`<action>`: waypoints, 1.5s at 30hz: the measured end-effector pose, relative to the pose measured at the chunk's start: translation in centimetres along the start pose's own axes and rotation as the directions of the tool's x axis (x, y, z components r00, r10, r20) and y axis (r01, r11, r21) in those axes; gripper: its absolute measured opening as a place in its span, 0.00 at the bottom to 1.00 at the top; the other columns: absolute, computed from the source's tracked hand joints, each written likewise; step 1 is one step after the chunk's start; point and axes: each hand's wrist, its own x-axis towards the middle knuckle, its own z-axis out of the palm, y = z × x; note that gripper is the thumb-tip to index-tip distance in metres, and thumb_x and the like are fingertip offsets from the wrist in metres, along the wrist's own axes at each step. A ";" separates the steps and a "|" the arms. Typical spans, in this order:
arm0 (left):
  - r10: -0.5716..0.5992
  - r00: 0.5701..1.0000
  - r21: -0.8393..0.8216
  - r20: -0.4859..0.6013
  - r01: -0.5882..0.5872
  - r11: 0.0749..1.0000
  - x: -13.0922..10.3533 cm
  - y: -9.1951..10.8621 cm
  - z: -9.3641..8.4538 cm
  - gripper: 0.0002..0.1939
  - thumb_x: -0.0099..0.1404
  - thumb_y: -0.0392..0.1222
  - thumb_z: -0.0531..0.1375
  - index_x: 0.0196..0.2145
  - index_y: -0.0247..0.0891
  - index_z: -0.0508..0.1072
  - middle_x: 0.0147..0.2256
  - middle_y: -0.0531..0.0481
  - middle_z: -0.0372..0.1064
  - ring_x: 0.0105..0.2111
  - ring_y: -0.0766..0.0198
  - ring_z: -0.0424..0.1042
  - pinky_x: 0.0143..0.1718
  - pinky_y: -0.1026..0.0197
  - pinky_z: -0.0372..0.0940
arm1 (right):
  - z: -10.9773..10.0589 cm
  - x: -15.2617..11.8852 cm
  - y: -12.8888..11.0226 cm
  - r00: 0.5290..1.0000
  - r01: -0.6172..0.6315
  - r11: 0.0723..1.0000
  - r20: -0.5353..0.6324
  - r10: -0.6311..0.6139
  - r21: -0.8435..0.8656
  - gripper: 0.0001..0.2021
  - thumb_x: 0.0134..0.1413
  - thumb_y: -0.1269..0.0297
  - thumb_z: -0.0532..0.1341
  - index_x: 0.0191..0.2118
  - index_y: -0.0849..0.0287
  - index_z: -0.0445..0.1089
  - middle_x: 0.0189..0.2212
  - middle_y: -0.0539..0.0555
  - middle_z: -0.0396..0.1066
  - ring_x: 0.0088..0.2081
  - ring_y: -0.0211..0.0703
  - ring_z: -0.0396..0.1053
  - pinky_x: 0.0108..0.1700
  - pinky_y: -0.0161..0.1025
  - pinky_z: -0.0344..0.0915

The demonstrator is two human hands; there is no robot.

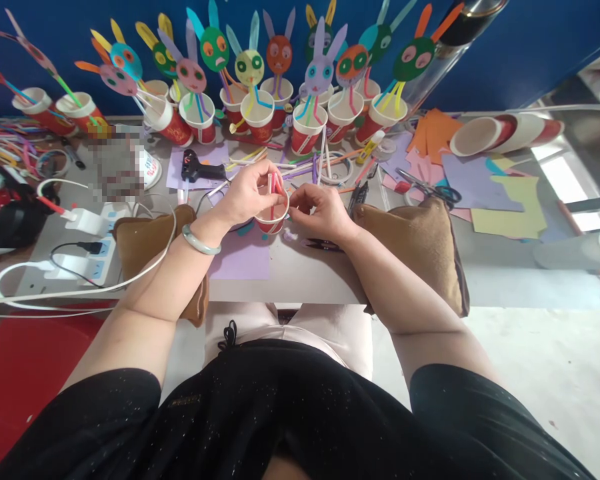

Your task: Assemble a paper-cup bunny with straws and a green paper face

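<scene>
A red and white paper cup (270,225) stands in front of me on the table, between my hands. My left hand (250,193) reaches over its rim, fingers closed on a red drinking straw (273,208) whose lower part goes down inside the cup. At the cup's right side is my right hand (325,210); its thumb and forefinger are pinched together by the rim, and what lies between them is too small to make out. Purple paper (240,260) lies below the cup. A black glue gun (203,167) rests left of my left hand.
Several cups with paper rabbit heads (307,130) line the back by the blue wall. Brown cushions (410,247) lie under both forearms. Scissors (430,190) and coloured paper (480,183) lie right, beside stacked cups (473,137). A power strip (105,247) with white cables is left.
</scene>
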 end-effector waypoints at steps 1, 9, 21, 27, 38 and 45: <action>0.001 1.000 -0.005 0.000 -0.001 1.000 0.0 0.0 0.1 0.19 0.59 0.46 0.77 0.38 0.40 0.72 0.35 0.50 0.76 0.43 0.54 0.80 0.53 0.46 0.77 | 0.0 0.0 0.1 1.000 0.013 1.000 0.009 -0.013 0.023 0.12 0.57 0.54 0.68 0.38 0.56 0.70 0.27 0.48 0.74 0.25 0.34 0.66 0.28 0.35 0.62; -0.030 1.000 -0.145 0.004 0.030 0.989 0.3 -0.6 0.5 0.23 0.60 0.54 0.77 0.42 0.40 0.73 0.35 0.50 0.78 0.42 0.57 0.82 0.51 0.52 0.76 | -0.3 -0.2 0.3 0.992 0.117 0.993 0.049 -0.117 0.017 0.19 0.59 0.50 0.70 0.49 0.54 0.67 0.32 0.46 0.75 0.25 0.33 0.65 0.28 0.35 0.64; -0.091 0.995 -0.209 -0.035 0.082 0.975 0.2 0.3 0.5 0.18 0.70 0.58 0.70 0.42 0.42 0.73 0.37 0.50 0.80 0.41 0.61 0.82 0.48 0.55 0.78 | 0.0 -0.3 0.0 0.992 0.127 0.990 0.028 -0.125 -0.068 0.12 0.57 0.63 0.63 0.46 0.54 0.68 0.35 0.49 0.78 0.28 0.36 0.70 0.33 0.36 0.66; -0.108 0.994 -0.225 -0.003 0.105 0.969 0.1 0.4 0.7 0.19 0.71 0.60 0.68 0.41 0.43 0.72 0.35 0.52 0.78 0.38 0.63 0.81 0.47 0.56 0.77 | 0.3 -0.3 0.0 0.993 0.115 0.993 0.030 -0.114 -0.029 0.12 0.57 0.64 0.63 0.46 0.53 0.66 0.32 0.47 0.76 0.27 0.36 0.69 0.31 0.35 0.63; -0.066 0.997 -0.174 -0.030 0.060 0.983 0.5 -0.8 0.2 0.20 0.61 0.54 0.76 0.39 0.39 0.76 0.38 0.48 0.80 0.43 0.57 0.82 0.49 0.52 0.78 | 0.6 -0.3 0.6 0.991 0.122 0.990 -0.038 -0.125 -0.065 0.13 0.59 0.66 0.61 0.50 0.55 0.71 0.30 0.47 0.75 0.26 0.36 0.67 0.34 0.37 0.65; -0.183 0.971 -0.220 -0.157 0.146 0.964 0.4 -1.7 0.6 0.17 0.59 0.49 0.77 0.37 0.37 0.79 0.36 0.49 0.81 0.37 0.61 0.81 0.41 0.58 0.77 | 0.4 -0.3 0.7 0.983 0.168 0.973 -0.051 -0.178 -0.156 0.12 0.64 0.66 0.60 0.50 0.57 0.77 0.36 0.54 0.80 0.31 0.40 0.72 0.38 0.39 0.70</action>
